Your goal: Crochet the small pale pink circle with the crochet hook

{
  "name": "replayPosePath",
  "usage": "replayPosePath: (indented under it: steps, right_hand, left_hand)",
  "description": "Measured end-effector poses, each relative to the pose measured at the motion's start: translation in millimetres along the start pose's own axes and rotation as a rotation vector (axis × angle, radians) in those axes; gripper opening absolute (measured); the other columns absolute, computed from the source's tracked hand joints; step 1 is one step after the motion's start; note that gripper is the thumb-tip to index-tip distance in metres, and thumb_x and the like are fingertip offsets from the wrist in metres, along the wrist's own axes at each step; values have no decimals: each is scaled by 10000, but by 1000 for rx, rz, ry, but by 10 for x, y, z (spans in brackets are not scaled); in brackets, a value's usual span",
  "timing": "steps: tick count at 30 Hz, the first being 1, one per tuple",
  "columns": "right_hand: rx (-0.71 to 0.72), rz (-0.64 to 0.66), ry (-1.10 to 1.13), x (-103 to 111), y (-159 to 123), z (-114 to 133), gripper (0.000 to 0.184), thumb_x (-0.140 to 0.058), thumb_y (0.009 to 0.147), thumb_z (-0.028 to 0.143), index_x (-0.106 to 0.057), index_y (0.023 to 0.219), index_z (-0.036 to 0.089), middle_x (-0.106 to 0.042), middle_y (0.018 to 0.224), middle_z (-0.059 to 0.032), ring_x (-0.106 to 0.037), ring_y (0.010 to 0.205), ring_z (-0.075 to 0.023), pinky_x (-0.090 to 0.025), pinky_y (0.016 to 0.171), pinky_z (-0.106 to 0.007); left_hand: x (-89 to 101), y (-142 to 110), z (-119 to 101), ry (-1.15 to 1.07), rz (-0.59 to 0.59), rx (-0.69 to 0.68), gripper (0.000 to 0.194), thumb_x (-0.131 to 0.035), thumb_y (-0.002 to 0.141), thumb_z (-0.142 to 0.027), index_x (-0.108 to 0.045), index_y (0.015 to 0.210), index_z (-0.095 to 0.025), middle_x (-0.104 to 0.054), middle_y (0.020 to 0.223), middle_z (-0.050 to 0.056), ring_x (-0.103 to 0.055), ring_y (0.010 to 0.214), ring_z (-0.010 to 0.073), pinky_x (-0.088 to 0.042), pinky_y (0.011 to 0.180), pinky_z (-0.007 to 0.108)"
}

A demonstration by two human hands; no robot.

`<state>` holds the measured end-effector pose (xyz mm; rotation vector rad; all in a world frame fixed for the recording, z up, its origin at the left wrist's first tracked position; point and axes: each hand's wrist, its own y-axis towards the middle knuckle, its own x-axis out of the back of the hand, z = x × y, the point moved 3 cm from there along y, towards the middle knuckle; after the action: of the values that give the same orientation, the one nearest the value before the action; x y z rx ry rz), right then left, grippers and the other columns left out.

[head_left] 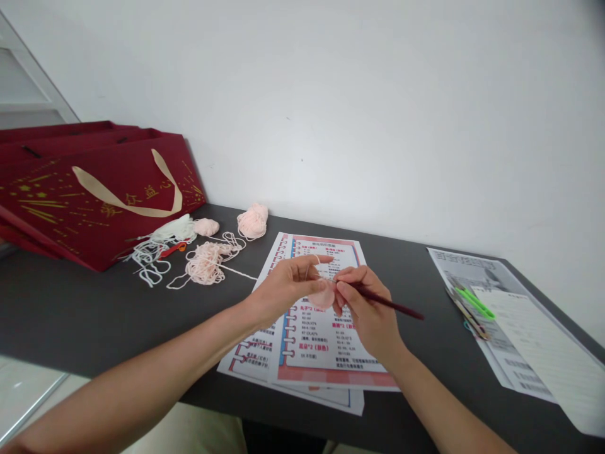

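Over the printed pattern sheets [312, 372], my left hand [283, 287] pinches a small pale pink crochet piece [322, 296], its index finger stretched out with yarn over it. My right hand [366, 309] grips a crochet hook [397, 307] with a dark red handle, held like a pen. The hook's tip meets the crochet piece between both hands; the exact stitch is too small to make out. A strand of yarn runs left from my left hand to a loose pale pink yarn tangle [205, 263] on the dark table.
White yarn [163, 239], an orange-red item [173, 250] and pink yarn balls [253, 221] lie at the left, before dark red gift bags [94, 202]. At right, a green-handled tool [475, 304] and scissors [466, 313] rest on papers [543, 340]. A white wall [331, 126] rises behind the table.
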<state>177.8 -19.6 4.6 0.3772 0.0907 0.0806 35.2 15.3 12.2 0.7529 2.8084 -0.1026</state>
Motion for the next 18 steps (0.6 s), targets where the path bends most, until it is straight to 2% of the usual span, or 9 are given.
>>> replayPosePath:
  steps: [3, 5, 8, 10, 12, 15, 18]
  right_hand:
    - [347, 64, -539, -29, -70, 50, 134, -520, 862, 106, -533, 898, 234, -585, 846, -17, -563, 684, -136, -481, 586, -272]
    - [549, 110, -797, -64, -112, 73, 178, -515, 849, 70, -523, 926, 230, -583, 871, -38, -567, 751, -168, -486, 630, -303]
    - [667, 122, -862, -72, -132, 98, 233, -528, 835, 43, -511, 970, 232, -585, 895, -47, -577, 792, -184, -496, 654, -316]
    - [641, 111, -771, -52, -117, 112, 241, -531, 840, 48, -508, 983, 240, -587, 935, -44, -593, 823, -175, -507, 671, -304]
    - [484, 75, -580, -7, -73, 102, 193, -528, 859, 78, -515, 956, 245, -575, 928, -26, -597, 766, -143, -502, 626, -274]
    - [154, 26, -170, 54, 2, 38, 105, -528, 885, 137, -531, 880, 242, -538, 884, 6, -534, 571, -78, -439, 489, -230]
    - [54, 13, 43, 76, 45, 31, 86, -559, 875, 151, -561, 847, 232, -533, 887, 11, -522, 530, -62, -410, 462, -227]
  left_hand:
    - [-31, -13, 34, -76, -28, 36, 487, -721, 725, -204, -589, 1190, -145, -592, 647, -43, -564, 605, 92, -415, 657, 252]
    - [-38, -18, 41, -138, -44, 73, 471, -726, 724, -193, -593, 1173, -136, -600, 632, -42, -557, 577, 79, -415, 649, 242]
    - [-41, -16, 49, -271, 3, 172, 374, -733, 715, -168, -644, 1077, -133, -631, 683, -16, -577, 620, 78, -424, 685, 240]
    - [-35, -9, 50, -343, 54, 236, 341, -738, 702, -155, -665, 1034, -134, -656, 762, 13, -602, 690, 98, -433, 733, 258]
    - [-8, 4, 35, -340, 64, 248, 356, -743, 689, -147, -670, 1036, -134, -660, 798, 27, -603, 715, 109, -428, 741, 265]
    - [54, 29, -20, -254, 35, 193, 397, -740, 684, -145, -664, 1073, -131, -641, 756, 14, -570, 678, 95, -402, 697, 245]
    - [109, 48, -77, -217, 46, 166, 403, -732, 686, -145, -663, 1083, -133, -622, 727, 2, -548, 659, 88, -389, 685, 240]
